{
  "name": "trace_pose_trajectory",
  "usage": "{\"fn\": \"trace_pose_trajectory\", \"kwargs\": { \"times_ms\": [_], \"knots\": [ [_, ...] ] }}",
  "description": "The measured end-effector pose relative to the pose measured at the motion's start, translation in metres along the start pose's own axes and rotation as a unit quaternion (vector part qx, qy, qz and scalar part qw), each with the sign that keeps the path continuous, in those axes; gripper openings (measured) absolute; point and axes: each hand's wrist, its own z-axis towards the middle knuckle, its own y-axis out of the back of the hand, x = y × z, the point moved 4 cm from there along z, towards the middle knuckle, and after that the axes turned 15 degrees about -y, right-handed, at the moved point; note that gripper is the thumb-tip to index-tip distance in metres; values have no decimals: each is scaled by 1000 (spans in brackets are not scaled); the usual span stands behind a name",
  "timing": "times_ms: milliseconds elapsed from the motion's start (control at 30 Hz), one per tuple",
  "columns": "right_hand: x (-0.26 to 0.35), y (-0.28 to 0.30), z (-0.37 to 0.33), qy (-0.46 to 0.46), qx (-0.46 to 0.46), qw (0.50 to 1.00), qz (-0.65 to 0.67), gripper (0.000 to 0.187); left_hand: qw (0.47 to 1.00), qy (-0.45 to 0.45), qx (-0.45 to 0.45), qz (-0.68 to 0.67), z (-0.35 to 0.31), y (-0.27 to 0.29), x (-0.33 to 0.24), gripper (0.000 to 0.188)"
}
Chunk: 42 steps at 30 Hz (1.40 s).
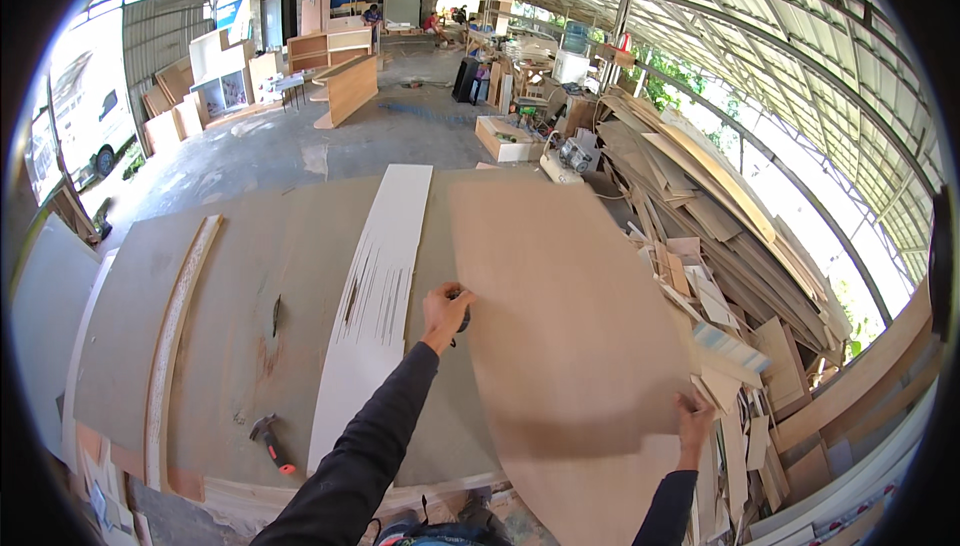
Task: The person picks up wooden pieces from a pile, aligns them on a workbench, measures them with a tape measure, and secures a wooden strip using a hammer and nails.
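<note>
A large light-brown plywood sheet [560,296] lies over the right part of the work table [270,356]. Beside its left edge is my left hand [447,316], fingers curled around a small black rounded object [463,320] whose kind I cannot make out. My right hand [692,426] has its fingers bent at the sheet's right edge and appears to grip it. A dark shadow band crosses the near part of the sheet. Left of my left hand runs a white board [378,286] with dark streaks. A hammer [271,444] with a red-and-black handle rests on the table.
A narrow strip [180,346] and a small dark slender tool [276,316] lie on the table's left. Wood offcuts [720,296] and leaning panels [700,186] crowd the right. Beyond stand a compressor [570,158] and a wooden cabinet piece [350,91]; people are far back.
</note>
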Motion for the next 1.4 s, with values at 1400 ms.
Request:
{"fn": "trace_pose_trajectory", "kwargs": {
  "times_ms": [1400],
  "knots": [
    [24,-444,133,93,33,992,-79,49,852,190,-469,133,-372,298,-38,24]
  ]
}}
